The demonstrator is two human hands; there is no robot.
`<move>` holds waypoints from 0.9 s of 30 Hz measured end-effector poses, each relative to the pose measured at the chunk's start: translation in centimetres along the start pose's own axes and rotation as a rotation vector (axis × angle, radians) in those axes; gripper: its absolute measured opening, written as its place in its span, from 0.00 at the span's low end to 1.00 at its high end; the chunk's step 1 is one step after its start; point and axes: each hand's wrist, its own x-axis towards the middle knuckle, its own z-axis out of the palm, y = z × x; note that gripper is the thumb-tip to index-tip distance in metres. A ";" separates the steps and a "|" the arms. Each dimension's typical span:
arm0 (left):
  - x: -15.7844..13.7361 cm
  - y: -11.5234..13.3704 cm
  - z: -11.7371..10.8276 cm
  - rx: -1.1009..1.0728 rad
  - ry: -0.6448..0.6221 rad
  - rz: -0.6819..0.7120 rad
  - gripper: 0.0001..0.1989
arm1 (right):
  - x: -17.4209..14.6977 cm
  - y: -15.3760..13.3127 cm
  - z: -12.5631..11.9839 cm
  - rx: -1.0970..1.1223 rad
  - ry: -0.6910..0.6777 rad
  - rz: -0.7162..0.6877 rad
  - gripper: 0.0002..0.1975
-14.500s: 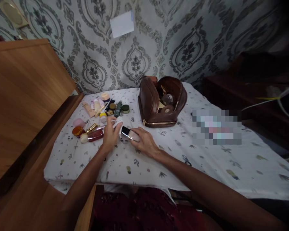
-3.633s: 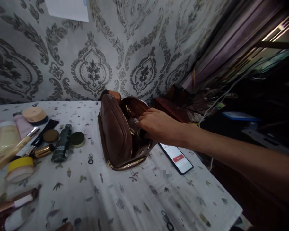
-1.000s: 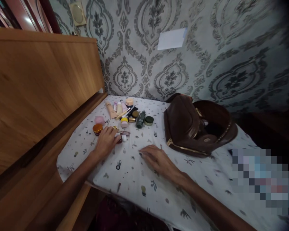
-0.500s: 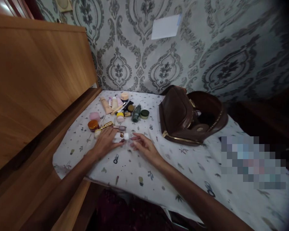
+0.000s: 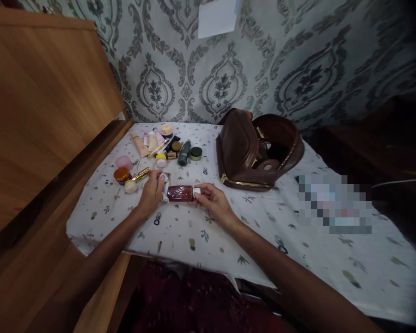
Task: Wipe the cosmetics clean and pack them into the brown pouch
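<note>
A bottle of reddish-brown liquid (image 5: 180,193) lies on its side low over the tablecloth, its white cap pointing right. My right hand (image 5: 215,203) is closed, thumb and fingers pinching the bottle at the cap. At the bottle's other end my left hand (image 5: 150,193) pinches a crumpled white tissue or cloth (image 5: 165,188) against or beside its base; contact cannot be made out. Just beyond the left hand are a gold tube (image 5: 142,174), a small cream-coloured jar (image 5: 131,186) and an amber-lidded jar (image 5: 122,175).
Several cosmetics, among them a dark green bottle (image 5: 184,154), a green-lidded jar (image 5: 195,153), a yellow-lidded jar (image 5: 161,160) and a beige tube (image 5: 139,145), lie at the back left. A brown handbag (image 5: 241,152) stands to the right. A wooden cabinet (image 5: 48,88) borders the left side.
My right hand has taken hold of the bottle by its capped end, and the bottle now shows plainly. The left hand has gone from spread over the things to pinching the white tissue or cloth.
</note>
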 end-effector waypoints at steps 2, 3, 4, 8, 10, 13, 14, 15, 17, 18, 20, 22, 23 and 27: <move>0.0 0.6 -0.2 0.031 0.072 0.010 0.09 | 0.0 0.0 0.2 0.021 0.006 -0.004 0.20; 0.0 1.2 -0.2 0.046 0.097 0.048 0.07 | 0.1 0.0 0.3 0.028 0.005 -0.002 0.20; 0.0 2.0 -0.2 0.059 0.109 0.104 0.06 | 0.1 0.0 0.3 0.033 0.008 -0.001 0.20; -0.5 5.3 1.3 0.082 -0.001 0.393 0.07 | 0.2 0.2 0.2 0.048 0.015 0.003 0.19; -0.8 6.1 2.6 0.158 -0.090 0.498 0.09 | 0.2 0.3 0.1 0.056 0.012 0.013 0.19; -1.2 5.6 3.9 0.352 -0.149 0.572 0.12 | 0.3 0.4 0.0 0.065 0.008 0.037 0.20; -1.2 5.2 4.0 0.399 -0.157 0.575 0.13 | 0.3 0.4 0.0 0.062 0.006 0.042 0.21; -1.2 4.8 3.9 0.429 -0.161 0.569 0.13 | 0.3 0.4 0.0 0.056 0.004 0.043 0.21; -1.2 3.7 3.4 0.447 -0.161 0.538 0.13 | 0.3 0.3 0.1 0.040 0.005 0.038 0.21; -1.2 3.3 3.0 0.440 -0.160 0.514 0.13 | 0.2 0.3 0.1 0.036 0.004 0.034 0.21; -1.2 2.4 2.1 0.406 -0.156 0.451 0.13 | 0.2 0.2 0.2 0.035 0.002 0.026 0.21; -1.4 1.7 1.4 0.366 -0.157 0.383 0.13 | 0.2 0.2 0.2 0.041 0.000 0.019 0.21; -1.5 1.5 1.2 0.351 -0.160 0.355 0.13 | 0.1 0.1 0.3 0.044 -0.002 0.014 0.21; -2.0 0.9 0.4 0.323 -0.178 0.267 0.14 | 0.0 -0.1 0.3 0.044 -0.005 -0.007 0.20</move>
